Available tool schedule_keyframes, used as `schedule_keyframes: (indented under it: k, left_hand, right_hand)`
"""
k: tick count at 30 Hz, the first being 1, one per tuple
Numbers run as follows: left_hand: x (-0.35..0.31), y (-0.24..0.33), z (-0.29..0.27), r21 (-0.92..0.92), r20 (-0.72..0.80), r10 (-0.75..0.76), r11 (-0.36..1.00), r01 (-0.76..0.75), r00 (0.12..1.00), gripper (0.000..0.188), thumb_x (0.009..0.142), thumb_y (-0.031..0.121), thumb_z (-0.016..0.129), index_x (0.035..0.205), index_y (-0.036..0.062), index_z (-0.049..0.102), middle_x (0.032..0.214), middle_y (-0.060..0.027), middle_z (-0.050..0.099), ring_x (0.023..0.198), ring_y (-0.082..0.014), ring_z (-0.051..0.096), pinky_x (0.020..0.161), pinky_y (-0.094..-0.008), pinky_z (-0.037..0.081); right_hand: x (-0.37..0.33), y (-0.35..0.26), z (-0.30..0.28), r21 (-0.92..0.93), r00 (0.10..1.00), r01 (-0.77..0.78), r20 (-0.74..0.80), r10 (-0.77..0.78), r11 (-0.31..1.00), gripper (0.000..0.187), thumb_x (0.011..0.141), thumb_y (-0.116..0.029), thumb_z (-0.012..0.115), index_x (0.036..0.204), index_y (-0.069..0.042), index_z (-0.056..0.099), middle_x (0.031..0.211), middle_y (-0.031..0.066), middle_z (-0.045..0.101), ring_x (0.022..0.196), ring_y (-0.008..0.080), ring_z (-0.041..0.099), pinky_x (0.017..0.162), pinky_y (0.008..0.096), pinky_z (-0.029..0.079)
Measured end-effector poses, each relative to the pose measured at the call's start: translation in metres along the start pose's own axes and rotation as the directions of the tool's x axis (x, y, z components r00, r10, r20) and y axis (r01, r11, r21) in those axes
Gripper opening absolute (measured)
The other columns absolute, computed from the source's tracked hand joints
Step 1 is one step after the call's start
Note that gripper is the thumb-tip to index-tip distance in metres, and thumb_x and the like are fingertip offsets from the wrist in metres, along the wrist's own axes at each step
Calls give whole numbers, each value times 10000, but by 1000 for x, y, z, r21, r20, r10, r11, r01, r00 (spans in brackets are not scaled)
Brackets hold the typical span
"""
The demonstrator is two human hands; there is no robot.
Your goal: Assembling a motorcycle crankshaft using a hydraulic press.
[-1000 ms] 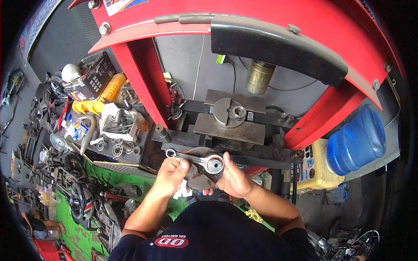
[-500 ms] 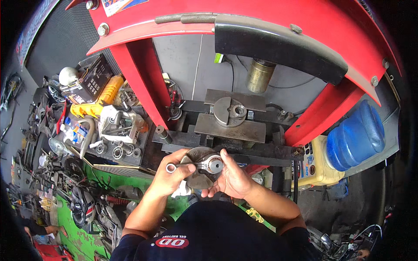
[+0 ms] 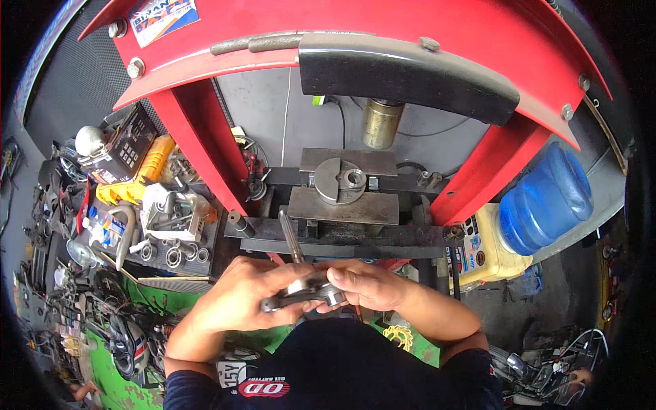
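Connecting rod (image 3: 304, 290), a grey metal piece, now sits low and close to the person's chest, below the press bed (image 3: 342, 205); a second ago it was held higher, lying flat across in front of the press with both ring ends showing. Now it is tilted, and fingers cover most of it. Left hand (image 3: 236, 301) is curled shut around its left end. Right hand (image 3: 365, 283) pinches its round right end between thumb and fingers. Both hands meet at the rod, touching.
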State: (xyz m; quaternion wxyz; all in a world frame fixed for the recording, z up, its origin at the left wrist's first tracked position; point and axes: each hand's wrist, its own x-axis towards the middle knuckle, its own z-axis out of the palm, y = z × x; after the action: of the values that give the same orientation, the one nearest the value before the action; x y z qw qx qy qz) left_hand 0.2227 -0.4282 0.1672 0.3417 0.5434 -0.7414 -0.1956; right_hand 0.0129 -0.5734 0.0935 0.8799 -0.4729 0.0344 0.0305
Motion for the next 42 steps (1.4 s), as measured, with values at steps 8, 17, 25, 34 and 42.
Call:
schedule_keyframes:
  k: [8, 17, 25, 34, 42]
  left_hand:
    - [33, 6, -9, 303, -2, 204, 933, -194, 979, 544, 756, 225, 832, 1269, 121, 687, 585, -43, 527, 544, -250, 594, 518, -391, 490]
    - [84, -57, -3, 490, -135, 443, 807, -329, 886, 466, 780, 236, 852, 1218, 139, 729, 1147, -37, 755, 821, -233, 643, 714, -368, 566]
    - [89, -77, 6, 476, -255, 401, 844, -247, 880, 492, 744, 242, 881, 1195, 113, 733, 995, -58, 757, 797, -247, 632, 730, -366, 550]
    - [61, -40, -3, 377, -387, 377, 898, -229, 841, 418, 740, 238, 885, 1086, 51, 741, 988, -91, 768, 805, -264, 653, 760, -366, 536]
    - [74, -47, 14, 674, -219, 498, 699, -239, 839, 546, 642, 202, 867, 1170, 140, 740, 1213, -8, 720, 879, -221, 610, 742, -334, 560]
  right_hand:
    - [1, -46, -9, -299, 988, 143, -20, -156, 944, 692, 1017, -491, 610, 1433, 48, 483, 1199, 81, 636, 1029, 115, 615, 918, 291, 526]
    - [28, -105, -58, -579, 958, 139, -125, -256, 803, 480, 906, -180, 783, 1309, 10, 605, 1209, 63, 666, 1125, 148, 618, 984, 318, 505]
    - [37, -105, -66, -573, 929, 162, -185, -319, 803, 531, 909, -240, 804, 1343, -3, 611, 1226, 72, 679, 1119, 145, 622, 984, 315, 502]
    - [20, -102, -54, -264, 930, 339, -52, -364, 903, 658, 1032, -449, 603, 1460, 39, 499, 1282, 96, 635, 1138, 162, 612, 937, 312, 503]
    - [27, -115, -64, -887, 933, 189, 29, -358, 422, 800, 797, -397, 884, 1396, 26, 565, 1330, 146, 640, 1288, 234, 569, 1123, 373, 417]
